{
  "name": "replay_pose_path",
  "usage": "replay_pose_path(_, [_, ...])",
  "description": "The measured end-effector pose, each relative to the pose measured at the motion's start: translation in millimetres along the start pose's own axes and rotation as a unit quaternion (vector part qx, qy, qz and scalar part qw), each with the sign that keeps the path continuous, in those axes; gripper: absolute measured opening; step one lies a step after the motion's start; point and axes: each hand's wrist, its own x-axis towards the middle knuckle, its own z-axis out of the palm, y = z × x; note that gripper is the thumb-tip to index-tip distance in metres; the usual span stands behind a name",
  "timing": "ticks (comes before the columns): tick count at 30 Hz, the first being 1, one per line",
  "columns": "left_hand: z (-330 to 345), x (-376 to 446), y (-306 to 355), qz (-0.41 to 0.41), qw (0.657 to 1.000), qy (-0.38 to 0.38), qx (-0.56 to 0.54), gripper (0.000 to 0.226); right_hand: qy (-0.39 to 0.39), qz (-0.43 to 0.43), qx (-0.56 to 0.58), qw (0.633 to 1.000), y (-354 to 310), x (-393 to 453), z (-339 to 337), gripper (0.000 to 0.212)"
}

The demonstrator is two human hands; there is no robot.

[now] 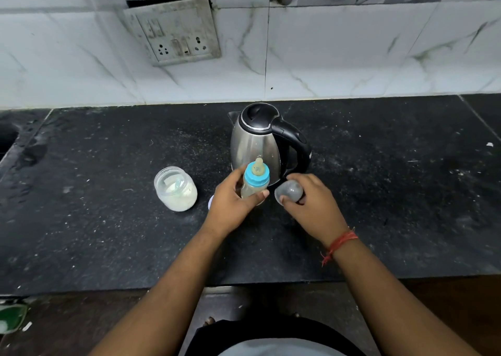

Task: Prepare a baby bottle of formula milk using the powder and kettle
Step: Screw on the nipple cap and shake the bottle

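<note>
A baby bottle (254, 183) with a blue collar and a pale teat stands on the black counter (108, 233), and my left hand (233, 203) grips its body. My right hand (311, 201) holds the clear domed bottle cap (289, 190) just right of the bottle. A steel kettle (257, 144) with a black lid and handle stands directly behind both hands. To the left sits an open clear jar of white powder (176, 188) with a scoop inside. A small white piece, partly hidden, shows at my left hand's left edge.
A tiled wall with a switch and socket plate (173, 30) rises behind the counter. A sink edge (8, 138) lies at the far left. The counter's front edge (244, 283) runs just below my forearms.
</note>
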Motion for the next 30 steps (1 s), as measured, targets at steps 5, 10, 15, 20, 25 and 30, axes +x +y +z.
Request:
replay_pose_path(5, [-15.9,7.4,13.9,0.017,0.999,0.032,-0.015,0.057,0.08,-0.05,0.122,0.988,-55.7,12.0,-27.3,0.05])
replay_pose_path(10, [-24.2,10.9,27.1,0.027,0.998,0.046,-0.02,0.055,0.077,-0.102,0.174,0.976,-97.5,35.1,-40.0,0.045])
replay_pose_path(15, [-32.6,13.2,40.8,0.028,0.998,0.055,-0.008,0.052,0.095,-0.139,0.185,0.968,-116.3,49.9,-39.1,0.044])
replay_pose_path(20, [-41.2,15.5,50.7,0.036,0.998,0.053,0.004,0.049,0.069,-0.179,0.16,0.968,-127.8,57.4,-39.6,0.045])
replay_pose_path(25, [-44.4,17.4,61.2,0.043,0.998,0.05,0.014,0.043,0.018,-0.21,0.085,0.974,-130.0,61.5,-34.6,0.047])
replay_pose_path(30, [-48.2,21.2,63.5,0.048,0.997,0.046,0.033,0.047,0.003,-0.213,0.053,0.976,-128.6,65.2,-31.9,0.048])
